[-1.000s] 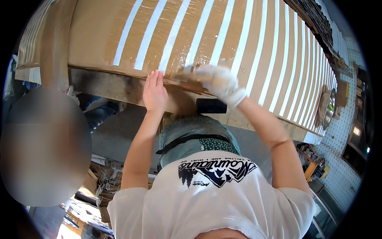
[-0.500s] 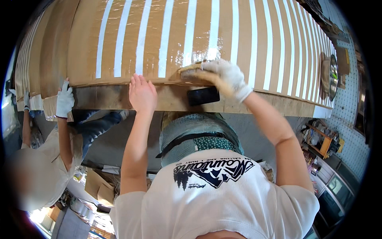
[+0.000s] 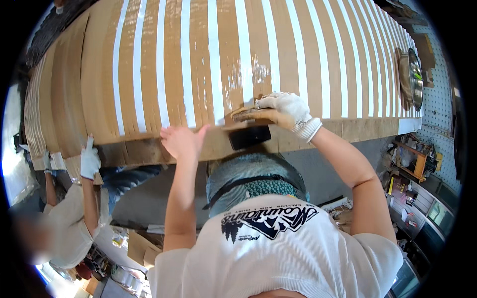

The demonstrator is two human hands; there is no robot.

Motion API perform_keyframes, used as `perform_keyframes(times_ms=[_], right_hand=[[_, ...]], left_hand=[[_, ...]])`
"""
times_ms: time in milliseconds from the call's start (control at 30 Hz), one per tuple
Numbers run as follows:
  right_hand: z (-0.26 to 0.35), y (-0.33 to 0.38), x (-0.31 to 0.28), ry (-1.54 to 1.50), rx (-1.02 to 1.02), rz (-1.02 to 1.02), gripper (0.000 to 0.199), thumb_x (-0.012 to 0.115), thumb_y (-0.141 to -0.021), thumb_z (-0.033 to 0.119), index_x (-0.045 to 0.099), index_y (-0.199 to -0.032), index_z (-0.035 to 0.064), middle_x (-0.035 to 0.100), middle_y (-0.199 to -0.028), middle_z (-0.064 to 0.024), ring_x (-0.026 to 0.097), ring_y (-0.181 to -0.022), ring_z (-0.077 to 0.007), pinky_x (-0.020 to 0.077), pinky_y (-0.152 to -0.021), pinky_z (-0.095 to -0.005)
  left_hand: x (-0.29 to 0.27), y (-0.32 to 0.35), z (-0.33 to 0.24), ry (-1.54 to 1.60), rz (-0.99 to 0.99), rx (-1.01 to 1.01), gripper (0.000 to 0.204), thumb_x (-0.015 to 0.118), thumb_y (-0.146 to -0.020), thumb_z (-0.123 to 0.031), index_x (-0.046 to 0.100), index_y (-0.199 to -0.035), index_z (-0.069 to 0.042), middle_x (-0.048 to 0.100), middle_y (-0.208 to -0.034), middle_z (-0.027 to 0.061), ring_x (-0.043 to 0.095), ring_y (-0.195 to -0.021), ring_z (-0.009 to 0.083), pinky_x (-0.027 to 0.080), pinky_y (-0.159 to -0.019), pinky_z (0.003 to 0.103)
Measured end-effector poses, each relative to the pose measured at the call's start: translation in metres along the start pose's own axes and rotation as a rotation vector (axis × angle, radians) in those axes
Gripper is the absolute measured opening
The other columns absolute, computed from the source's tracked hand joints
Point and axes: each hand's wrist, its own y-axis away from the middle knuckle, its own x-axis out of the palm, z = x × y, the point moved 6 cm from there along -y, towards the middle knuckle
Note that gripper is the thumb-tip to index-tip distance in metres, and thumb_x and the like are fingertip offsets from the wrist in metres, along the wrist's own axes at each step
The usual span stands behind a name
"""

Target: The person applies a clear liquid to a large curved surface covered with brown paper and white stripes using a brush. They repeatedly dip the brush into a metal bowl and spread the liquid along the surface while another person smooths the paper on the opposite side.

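Observation:
A stack of brown cardboard sheets (image 3: 198,44) with white strips lies before me, its surface wet and shiny in the middle. My right hand (image 3: 285,110), in a white glove with a tan palm, is closed around a flat brush (image 3: 244,114) at the stack's near edge. The brush's underside is partly hidden. My bare left hand (image 3: 183,143) rests at the same edge further left, thumb spread from the fingers, holding nothing. Between my hands and nearer to me, a black smartphone (image 3: 250,137) lies on the brown ledge.
A metal bowl (image 3: 411,79) sits on the cardboard at the far right. On the left, another person's white-gloved hand (image 3: 90,161) touches the stack's edge. A wooden rack (image 3: 413,161) and cluttered shelving stand to the right; an open cardboard box (image 3: 144,248) is behind at lower left.
My right hand, still holding the brush, has come to the near edge of the cardboard. My left thumb has spread outward. The whole view has shifted slightly.

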Motion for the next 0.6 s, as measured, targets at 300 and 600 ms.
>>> perform_keyframes(times_ms=[300, 600], right_hand=[[-0.088, -0.199, -0.094, 0.132, 0.33, -0.188, 0.047, 0.084, -0.071, 0.031, 0.063, -0.101, 0.002, 0.069, -0.095, -0.0212, 0.066, -0.093, -0.038, 0.0537, -0.079, -0.0431], [-0.199, -0.429, -0.174, 0.207, 0.238, -0.462, 0.042, 0.079, -0.074, 0.026, 0.067, -0.111, 0.0109, 0.07, -0.102, -0.0176, 0.064, -0.1, -0.0375, 0.0513, -0.087, -0.0441]], left_hand=[[0.009, -0.001, 0.0, 0.082, -0.084, -0.042, 0.126, 0.058, -0.073, -0.081, 0.033, -0.137, 0.024, 0.036, -0.142, 0.0422, 0.038, -0.137, 0.0479, 0.036, -0.11, 0.048], [0.0, -0.005, -0.008, 0.101, 0.043, -0.128, 0.129, 0.069, -0.065, -0.078, 0.034, -0.136, 0.024, 0.035, -0.144, 0.0403, 0.035, -0.139, 0.0447, 0.039, -0.105, 0.046]])
